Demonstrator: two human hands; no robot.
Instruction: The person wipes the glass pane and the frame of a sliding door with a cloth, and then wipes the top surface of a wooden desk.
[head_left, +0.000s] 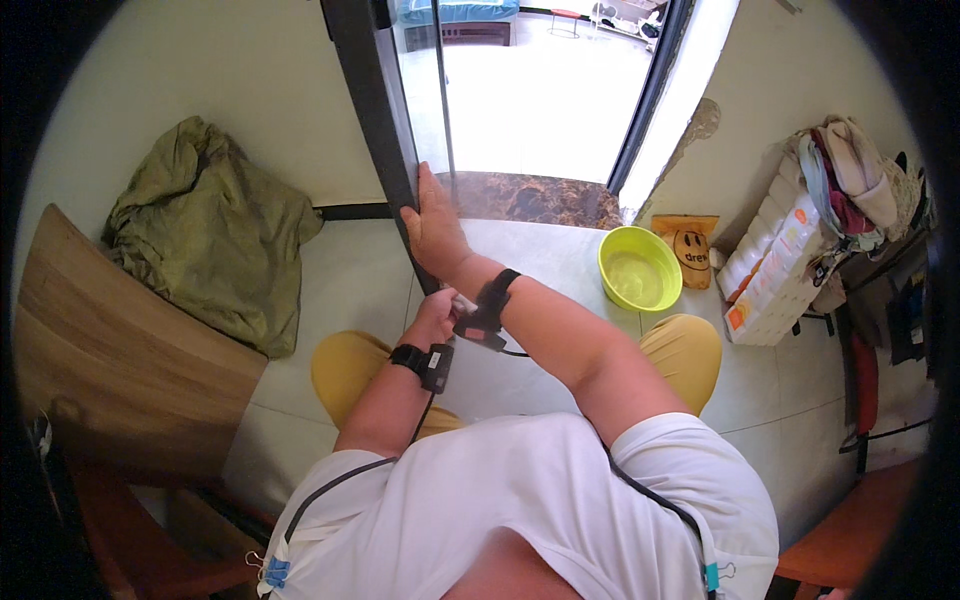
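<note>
My right hand (437, 231) lies with fingers apart against the dark frame of a sliding glass door (386, 142), near its lower part. Below it, my left hand (435, 319) is closed on a small white cloth (464, 304), close to the bottom end of that frame; part of the cloth is hidden by the fingers and by the right wrist's strap. A yellow-green plastic basin (640, 268) with what looks like water in it stands on the floor to the right, in front of the marble door sill (536, 198).
An olive cloth cover (217, 232) and a curved wooden board (135, 352) are at the left. Right of the basin are an orange bag (688, 247), packs of tissue paper (776, 259) and piled clothes (855, 180). Orange-red wooden furniture (855, 525) stands at the lower right.
</note>
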